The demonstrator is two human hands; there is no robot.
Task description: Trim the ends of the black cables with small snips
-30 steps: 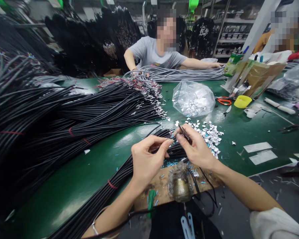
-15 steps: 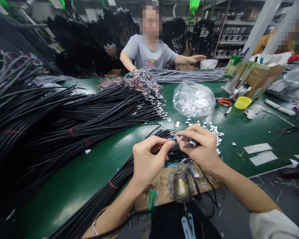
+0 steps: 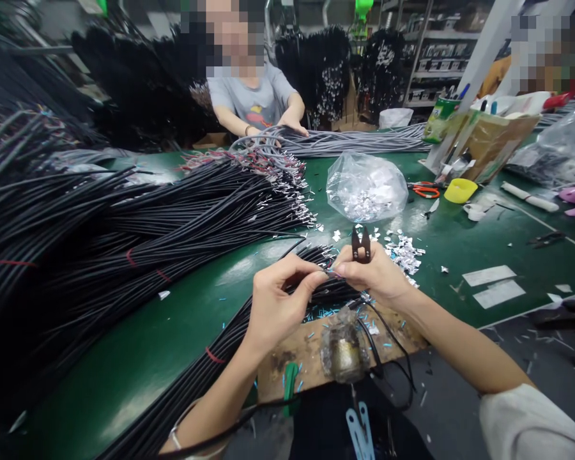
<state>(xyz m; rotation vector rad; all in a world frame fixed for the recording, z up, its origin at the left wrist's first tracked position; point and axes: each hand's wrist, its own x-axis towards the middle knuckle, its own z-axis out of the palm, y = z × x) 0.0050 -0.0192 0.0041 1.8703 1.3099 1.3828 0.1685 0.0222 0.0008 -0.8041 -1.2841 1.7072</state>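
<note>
My left hand (image 3: 274,308) is closed in a pinch on the end of a thin black cable (image 3: 311,281), just above a bundle of black cables (image 3: 211,364) lying on the green table (image 3: 138,358). My right hand (image 3: 374,276) is closed too. It pinches the same cable tip against my left fingers and holds small dark snips (image 3: 361,245), whose blades stick up above the knuckles. Loose silver terminals (image 3: 402,251) lie scattered just beyond my right hand.
A clear bag of silver terminals (image 3: 367,188) sits behind the hands. Big heaps of black cables (image 3: 100,217) fill the left. A wooden board (image 3: 316,351) with a small wrapped jar (image 3: 341,348) lies at the near edge. A person across the table handles grey cables (image 3: 345,142). Orange scissors (image 3: 424,189) and a yellow cup (image 3: 460,190) lie at the right.
My right hand has turned so the snips now point up above the knuckles, and both hands pinch closer together. The person opposite has shifted left and brought a hand back onto the grey cables.
</note>
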